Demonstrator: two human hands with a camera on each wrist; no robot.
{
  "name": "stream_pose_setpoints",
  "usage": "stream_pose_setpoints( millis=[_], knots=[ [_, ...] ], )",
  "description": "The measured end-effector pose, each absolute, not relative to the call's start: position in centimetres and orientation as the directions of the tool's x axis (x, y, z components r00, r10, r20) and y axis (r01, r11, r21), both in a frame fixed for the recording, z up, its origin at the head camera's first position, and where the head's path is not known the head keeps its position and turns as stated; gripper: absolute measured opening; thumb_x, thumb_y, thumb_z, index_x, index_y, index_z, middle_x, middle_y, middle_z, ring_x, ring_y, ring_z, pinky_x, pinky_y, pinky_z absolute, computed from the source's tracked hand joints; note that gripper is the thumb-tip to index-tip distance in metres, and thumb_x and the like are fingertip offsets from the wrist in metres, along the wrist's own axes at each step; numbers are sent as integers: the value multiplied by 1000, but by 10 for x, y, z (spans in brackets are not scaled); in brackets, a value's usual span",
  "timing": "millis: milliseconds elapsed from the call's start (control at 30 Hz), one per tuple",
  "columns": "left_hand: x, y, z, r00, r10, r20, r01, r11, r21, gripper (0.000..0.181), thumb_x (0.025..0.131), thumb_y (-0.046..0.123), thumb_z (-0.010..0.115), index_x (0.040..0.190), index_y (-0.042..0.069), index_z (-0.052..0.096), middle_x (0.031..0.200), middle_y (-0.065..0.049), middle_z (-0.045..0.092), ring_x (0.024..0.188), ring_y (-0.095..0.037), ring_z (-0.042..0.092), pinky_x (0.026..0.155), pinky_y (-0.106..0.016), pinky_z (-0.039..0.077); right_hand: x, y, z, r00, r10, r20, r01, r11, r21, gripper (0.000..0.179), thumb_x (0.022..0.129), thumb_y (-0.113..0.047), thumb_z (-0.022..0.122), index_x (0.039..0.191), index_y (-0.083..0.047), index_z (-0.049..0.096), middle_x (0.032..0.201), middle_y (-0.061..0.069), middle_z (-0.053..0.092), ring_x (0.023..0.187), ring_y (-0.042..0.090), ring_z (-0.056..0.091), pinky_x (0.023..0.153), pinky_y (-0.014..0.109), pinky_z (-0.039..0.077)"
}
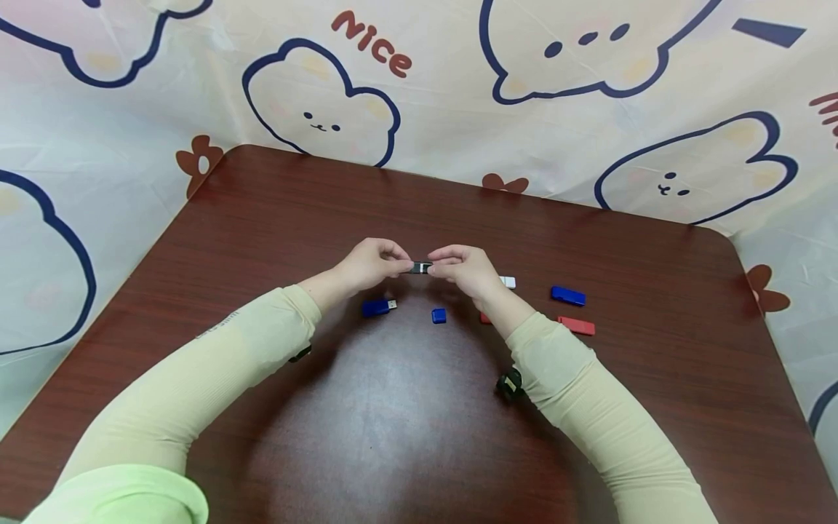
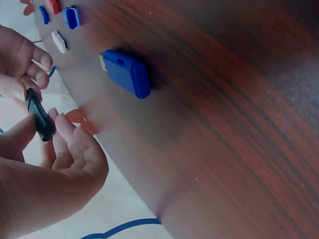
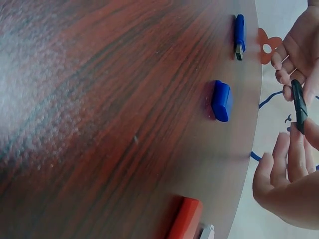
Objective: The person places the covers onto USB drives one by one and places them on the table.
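Above the middle of the table, a small black USB flash drive point(image 1: 421, 268) spans the fingertips of both hands, with a pale band at its middle. Its left end is pinched by the left hand point(image 1: 369, 264), its right end by the right hand point(image 1: 468, 273). Both wrist views show the black drive point(image 2: 40, 115) lengthwise between the thumbs and fingers. On the table below the left hand lies a blue USB flash drive point(image 1: 376, 308) with its metal plug bare. A loose blue cap point(image 1: 439, 316) lies between the two forearms.
Right of the hands lie another blue stick point(image 1: 568, 295) and a red stick point(image 1: 577, 325). A white piece point(image 1: 508, 282) and a second red piece point(image 1: 484, 318) are partly hidden behind the right hand and wrist. A printed curtain borders the brown table point(image 1: 393, 444).
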State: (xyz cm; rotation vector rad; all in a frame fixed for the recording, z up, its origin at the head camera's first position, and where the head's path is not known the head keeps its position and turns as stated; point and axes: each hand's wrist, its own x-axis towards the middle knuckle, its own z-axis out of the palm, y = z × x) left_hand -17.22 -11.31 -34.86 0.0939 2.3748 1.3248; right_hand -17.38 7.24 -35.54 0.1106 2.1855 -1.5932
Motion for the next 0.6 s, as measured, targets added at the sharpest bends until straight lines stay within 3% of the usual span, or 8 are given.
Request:
stream_pose_setpoints(
  millis=[233, 600],
  knots=[
    [-176, -116, -350, -874, 268, -405, -250, 466, 849, 32, 91, 16, 60, 119, 1, 59, 109, -19, 63, 101, -27, 58, 91, -37, 48, -174, 75, -355, -906, -160, -393, 324, 337, -884, 30, 86, -14, 66, 115, -6, 63, 110, 13, 68, 99, 19, 57, 97, 39, 44],
    [-175, -121, -348, -867, 280, -411, -237, 495, 836, 32, 94, 24, 56, 115, 1, 60, 116, -20, 64, 107, -30, 60, 92, -40, 44, -173, 78, -352, -903, -153, -403, 341, 318, -885, 28, 86, -16, 66, 112, -7, 65, 114, 11, 64, 106, 21, 52, 99, 40, 41]
  ],
)
